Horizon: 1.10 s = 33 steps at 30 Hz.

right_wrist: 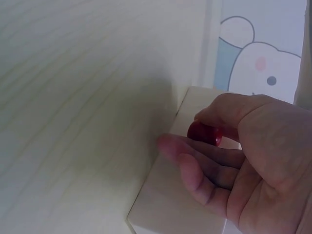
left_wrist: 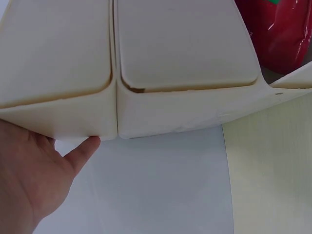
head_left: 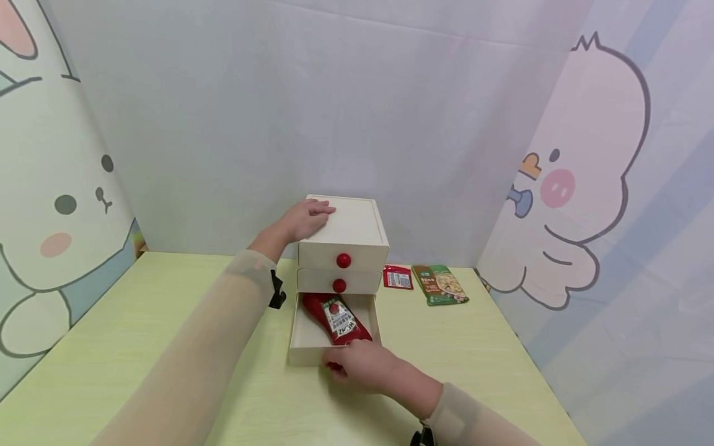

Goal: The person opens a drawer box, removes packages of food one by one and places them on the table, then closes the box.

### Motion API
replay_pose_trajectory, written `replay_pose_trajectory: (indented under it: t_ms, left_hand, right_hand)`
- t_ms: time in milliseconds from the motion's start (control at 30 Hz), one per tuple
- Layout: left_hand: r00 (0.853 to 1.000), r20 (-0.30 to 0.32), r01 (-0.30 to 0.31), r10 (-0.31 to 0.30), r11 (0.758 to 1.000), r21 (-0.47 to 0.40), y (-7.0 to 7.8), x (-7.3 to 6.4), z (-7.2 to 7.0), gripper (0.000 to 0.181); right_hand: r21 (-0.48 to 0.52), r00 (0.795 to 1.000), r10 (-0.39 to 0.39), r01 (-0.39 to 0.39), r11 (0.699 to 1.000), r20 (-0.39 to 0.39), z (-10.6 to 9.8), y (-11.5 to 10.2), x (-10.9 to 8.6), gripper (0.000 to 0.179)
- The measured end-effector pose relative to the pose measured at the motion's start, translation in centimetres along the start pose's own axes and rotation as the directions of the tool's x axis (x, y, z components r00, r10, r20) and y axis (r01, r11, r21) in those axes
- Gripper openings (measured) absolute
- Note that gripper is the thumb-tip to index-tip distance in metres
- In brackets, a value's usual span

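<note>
A small cream cabinet (head_left: 356, 218) with stacked drawers stands near the table's back edge. Its bottom drawer (head_left: 304, 357) is pulled out, with a red Heinz ketchup pouch (head_left: 341, 321) lying slantwise inside. My left hand (head_left: 304, 220) rests on the cabinet's top left edge, fingers stretched over the top; in the left wrist view its thumb (left_wrist: 84, 153) touches the cabinet's side. At the front of the bottom drawer, my right hand (head_left: 365, 367) pinches the round red knob (right_wrist: 204, 133) between thumb and fingers. The two upper drawers are closed, each with a red knob (head_left: 343, 260).
Right of the cabinet lie a small red packet (head_left: 398, 278) and a green and brown food packet (head_left: 440, 285). They rest on the pale yellow-green table (head_left: 446, 359). A curtain (head_left: 223, 124) with cartoon animals surrounds the table's back and sides.
</note>
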<state>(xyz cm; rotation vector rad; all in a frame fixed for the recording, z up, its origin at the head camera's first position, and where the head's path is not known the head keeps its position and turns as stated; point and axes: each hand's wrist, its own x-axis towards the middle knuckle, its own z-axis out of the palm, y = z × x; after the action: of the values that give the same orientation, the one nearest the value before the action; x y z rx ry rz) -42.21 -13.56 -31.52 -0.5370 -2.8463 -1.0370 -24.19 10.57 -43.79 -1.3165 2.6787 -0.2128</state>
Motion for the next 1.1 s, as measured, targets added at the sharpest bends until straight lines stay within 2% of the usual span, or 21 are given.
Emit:
replay_pose_trajectory:
  t_ms: [300, 1100]
  left_hand:
    - [1.000, 0.000, 0.007, -0.007, 1.000, -0.012, 0.0, -0.1, -0.1, 0.051]
    - [1.000, 0.004, 0.020, -0.020, 1.000, -0.006, 0.1, 0.0, 0.0, 0.052]
  right_hand:
    - [0.029, 1.000, 0.003, -0.004, 1.000, 0.023, -0.3, -0.6, -0.5, 0.009]
    - [0.028, 0.999, -0.017, 0.016, 0.999, 0.036, -0.4, -0.9, -1.5, 0.010]
